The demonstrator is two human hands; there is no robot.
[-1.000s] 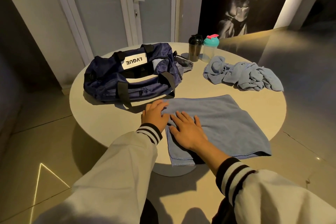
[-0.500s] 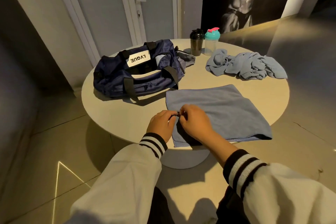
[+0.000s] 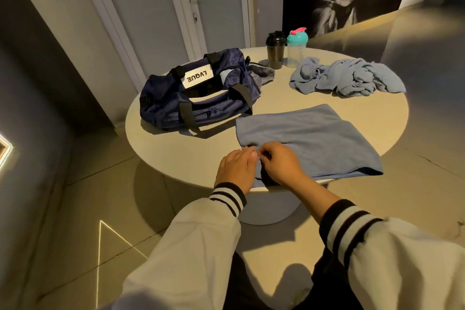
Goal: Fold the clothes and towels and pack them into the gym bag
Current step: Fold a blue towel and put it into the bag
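Spread flat over the near right part of the round counter (image 3: 176, 156): a blue towel (image 3: 317, 141), near edge reaching the rim and hanging slightly past it. At the towel's left edge, both hands close together, fingertips almost meeting. Left grip (image 3: 235, 168) (a bare hand in a white sleeve with black-striped cuff): fingers bunched, pinching the towel's left edge. Right grip (image 3: 283, 165): fingers curled, pinching the same edge just beside the left one, palm resting over the cloth's near-left corner.

Further back on the left, well apart from the hands: a navy gym bag (image 3: 198, 100) with black straps and a white label, zip open, mouth gaping upward. Touching its right end, a bit of grey cloth (image 3: 263, 74); hard to tell whether tucked inside or merely lying against the bag. On the far right, a crumpled heap of blue clothes (image 3: 347, 78), unfolded. Behind the heap, side by side at the far rim: a black shaker (image 3: 276, 51) and a clear bottle with a teal lid (image 3: 297, 48), both upright.
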